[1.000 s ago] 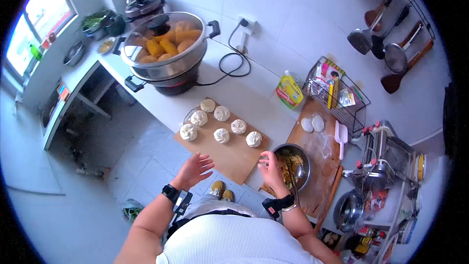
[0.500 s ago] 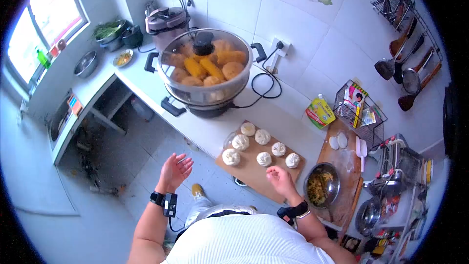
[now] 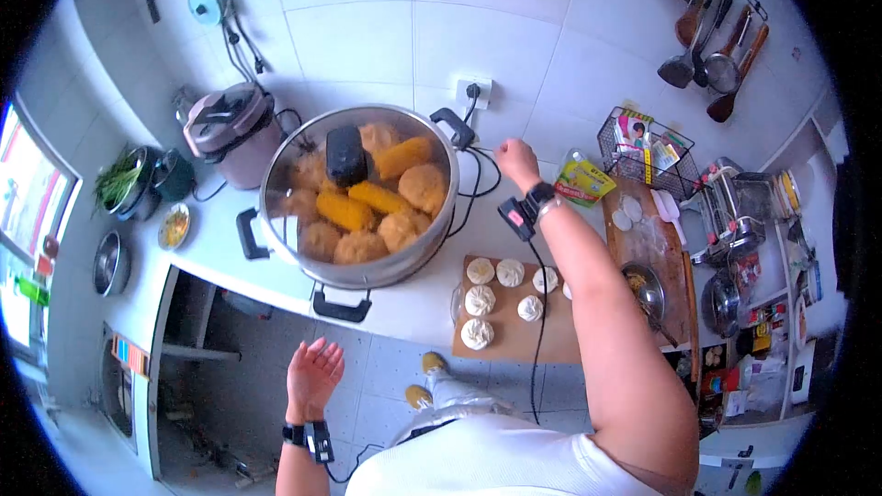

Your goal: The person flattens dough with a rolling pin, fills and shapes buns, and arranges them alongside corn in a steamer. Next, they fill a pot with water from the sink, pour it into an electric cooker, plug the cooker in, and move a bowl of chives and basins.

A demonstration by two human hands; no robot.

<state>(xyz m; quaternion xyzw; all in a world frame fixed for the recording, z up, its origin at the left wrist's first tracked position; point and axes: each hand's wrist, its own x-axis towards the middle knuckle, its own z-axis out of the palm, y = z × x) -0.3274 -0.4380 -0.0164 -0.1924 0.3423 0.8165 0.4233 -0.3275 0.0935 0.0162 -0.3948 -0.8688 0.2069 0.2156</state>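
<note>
My left hand (image 3: 314,377) is open, palm up, over the floor in front of the counter, and touches nothing. Beyond it stands a large steamer pot (image 3: 395,268); corn cobs (image 3: 347,209) and round buns (image 3: 422,188) show through its clear lid, which has a black knob (image 3: 345,156). My right hand (image 3: 517,163) is raised near the wall, right of the pot's handle (image 3: 452,127), with its fingers curled in. A black power cord (image 3: 473,186) loops beside its fingertips; whether they grip it is hidden. Below the right forearm, several pleated raw buns (image 3: 478,299) sit on a brown board (image 3: 514,346).
A wall socket (image 3: 474,92) holds a black plug. Right of my arm are a green-yellow bag (image 3: 584,179), a wire basket (image 3: 678,170), a floured wooden board (image 3: 634,237) and a filling bowl (image 3: 650,292). A pressure cooker (image 3: 241,142) stands left of the pot.
My right hand has moved from above the raw buns up and away toward the wall beside the cord. The view has swung nearer the pot. My left hand stays open.
</note>
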